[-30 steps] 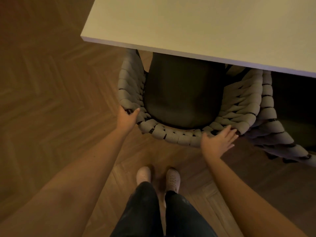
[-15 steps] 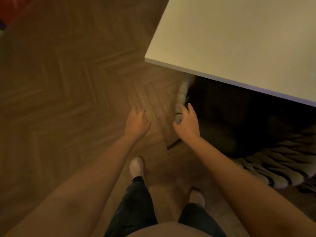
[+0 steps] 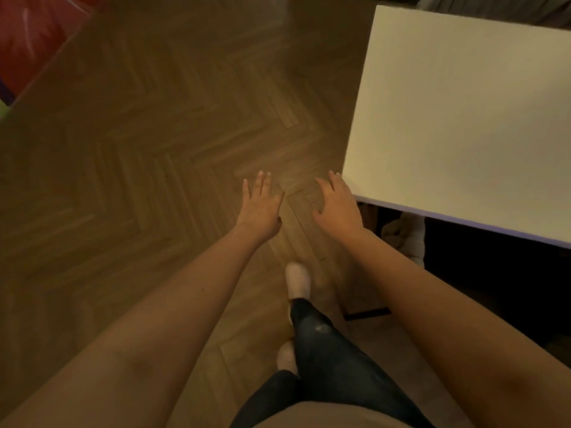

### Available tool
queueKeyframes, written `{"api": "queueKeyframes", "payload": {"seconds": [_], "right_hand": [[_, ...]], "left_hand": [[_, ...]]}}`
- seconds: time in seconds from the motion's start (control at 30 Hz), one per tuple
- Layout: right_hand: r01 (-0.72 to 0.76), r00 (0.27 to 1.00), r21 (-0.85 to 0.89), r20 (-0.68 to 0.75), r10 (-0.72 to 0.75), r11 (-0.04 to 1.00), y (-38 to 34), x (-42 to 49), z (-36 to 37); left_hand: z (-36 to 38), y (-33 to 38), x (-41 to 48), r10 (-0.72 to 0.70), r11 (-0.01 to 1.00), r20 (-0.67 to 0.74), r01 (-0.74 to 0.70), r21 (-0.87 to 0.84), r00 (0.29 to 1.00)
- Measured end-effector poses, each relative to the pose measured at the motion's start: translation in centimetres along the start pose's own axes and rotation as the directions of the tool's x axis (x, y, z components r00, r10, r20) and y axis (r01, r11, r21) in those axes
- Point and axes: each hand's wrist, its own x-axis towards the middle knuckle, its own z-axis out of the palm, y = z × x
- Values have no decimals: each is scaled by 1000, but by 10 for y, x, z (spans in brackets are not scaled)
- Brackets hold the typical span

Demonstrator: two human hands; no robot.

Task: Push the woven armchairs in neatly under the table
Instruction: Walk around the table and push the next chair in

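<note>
Your left hand [image 3: 261, 208] and right hand [image 3: 338, 208] hung over the brown herringbone wooden floor [image 3: 154, 149], fingers spread and gripping nothing. The right one was just beside the near corner of the white rectangular bench [image 3: 463, 118] (whether it touched, I could not tell). Of the pale grey woven armchair [image 3: 404, 239] only a strip of weave showed, below the bench edge at the lower right of the frame, so that one looked pushed in. Any other armchairs lay out of view and may yet need pushing. No container showed anywhere.
</note>
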Motion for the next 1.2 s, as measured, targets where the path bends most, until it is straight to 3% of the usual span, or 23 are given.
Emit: {"api": "queueKeyframes", "payload": {"seconds": [0.2,0.37,0.67,0.97,1.2], "right_hand": [[-92,996,-26,6,92,995,-4,127,-9],[-211,977,-12,19,212,977,-2,223,-35],[-402,913,21,-69,402,915,16,374,-74],[-584,757,219,-198,622,781,31,534,-112],[-703,541,338,-315,779,625,102,626,-170]], "left_hand": [[-49,-38,130,59,997,-27,-57,59,998],[-97,-64,232,124,984,31,-127,125,992],[-161,-95,402,274,950,75,-282,136,959],[-228,-106,603,488,822,150,-511,251,860],[-273,-29,744,670,641,212,-698,319,712]]}}
